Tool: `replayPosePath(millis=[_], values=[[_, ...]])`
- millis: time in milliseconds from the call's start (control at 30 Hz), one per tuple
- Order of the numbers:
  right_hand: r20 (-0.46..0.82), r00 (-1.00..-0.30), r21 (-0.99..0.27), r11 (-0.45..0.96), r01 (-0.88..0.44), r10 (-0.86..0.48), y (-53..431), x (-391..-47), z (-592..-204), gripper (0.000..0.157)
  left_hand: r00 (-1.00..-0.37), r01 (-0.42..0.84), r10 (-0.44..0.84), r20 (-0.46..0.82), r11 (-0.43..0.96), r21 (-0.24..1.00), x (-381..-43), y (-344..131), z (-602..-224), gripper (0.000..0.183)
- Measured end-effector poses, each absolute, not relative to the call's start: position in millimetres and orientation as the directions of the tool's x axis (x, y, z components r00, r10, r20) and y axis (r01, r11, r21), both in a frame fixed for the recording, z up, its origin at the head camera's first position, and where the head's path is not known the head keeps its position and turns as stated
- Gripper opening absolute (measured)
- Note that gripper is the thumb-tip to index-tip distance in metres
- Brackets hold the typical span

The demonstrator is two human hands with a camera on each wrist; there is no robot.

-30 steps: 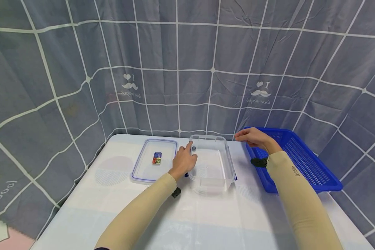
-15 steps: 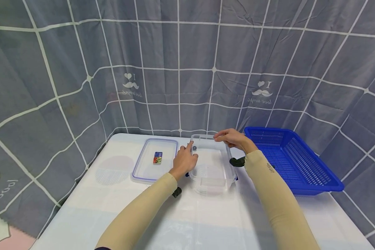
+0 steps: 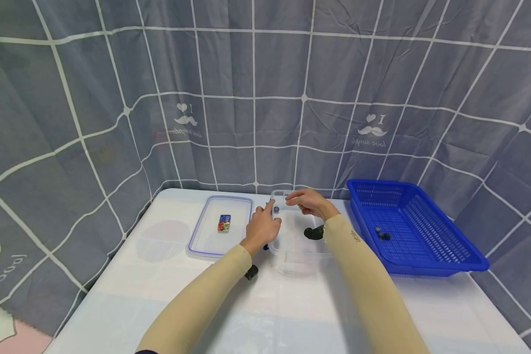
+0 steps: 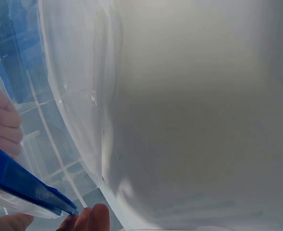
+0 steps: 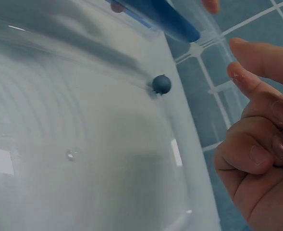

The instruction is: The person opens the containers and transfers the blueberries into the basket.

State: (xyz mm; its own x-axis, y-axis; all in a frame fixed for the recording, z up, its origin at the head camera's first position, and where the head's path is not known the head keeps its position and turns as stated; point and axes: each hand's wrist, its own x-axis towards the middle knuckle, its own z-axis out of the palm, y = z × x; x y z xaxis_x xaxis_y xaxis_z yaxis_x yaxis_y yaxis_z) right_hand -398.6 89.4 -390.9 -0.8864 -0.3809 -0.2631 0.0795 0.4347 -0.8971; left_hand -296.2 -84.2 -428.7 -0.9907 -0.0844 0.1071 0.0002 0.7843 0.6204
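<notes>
A clear plastic food container stands open on the table, with a blueberry in its far left corner. My left hand grips the container's left side near the blue latch, index finger at the rim. Over the container's far part is my right hand. In the right wrist view its thumb and index tips lie close together and the other fingers are curled; whether anything small is between the tips cannot be made out. Several blueberries lie in the blue plastic basket at the right.
The container's lid lies flat to the left, with a small colourful packet on it. A white cloth covers the table. A grey checked curtain rises behind and at both sides.
My right hand has moved left from the basket's near edge to above the container, uncovering the blueberries in the basket. The left hand has stayed on the container.
</notes>
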Motion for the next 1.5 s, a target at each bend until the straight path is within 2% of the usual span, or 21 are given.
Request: replayPosePath(millis=[400, 667, 1500], values=[[-0.305, -0.900, -0.902, 0.396, 0.169, -0.310, 76, -405, -411, 0.048, -0.991, 0.002, -0.078, 0.107, 0.800, 0.600, -296, -83, -428, 0.064], [-0.309, -0.920, -0.867, 0.470, 0.168, -0.242, 66, -406, -427, 0.041, -0.992, 0.009, -0.066, 0.103, 0.799, 0.601, -295, -82, -428, 0.063], [-0.280, -0.957, -0.834, 0.512, 0.205, -0.074, 40, -404, -440, 0.032, -0.991, 0.012, -0.071, 0.112, 0.793, 0.609, -295, -84, -427, 0.062]])
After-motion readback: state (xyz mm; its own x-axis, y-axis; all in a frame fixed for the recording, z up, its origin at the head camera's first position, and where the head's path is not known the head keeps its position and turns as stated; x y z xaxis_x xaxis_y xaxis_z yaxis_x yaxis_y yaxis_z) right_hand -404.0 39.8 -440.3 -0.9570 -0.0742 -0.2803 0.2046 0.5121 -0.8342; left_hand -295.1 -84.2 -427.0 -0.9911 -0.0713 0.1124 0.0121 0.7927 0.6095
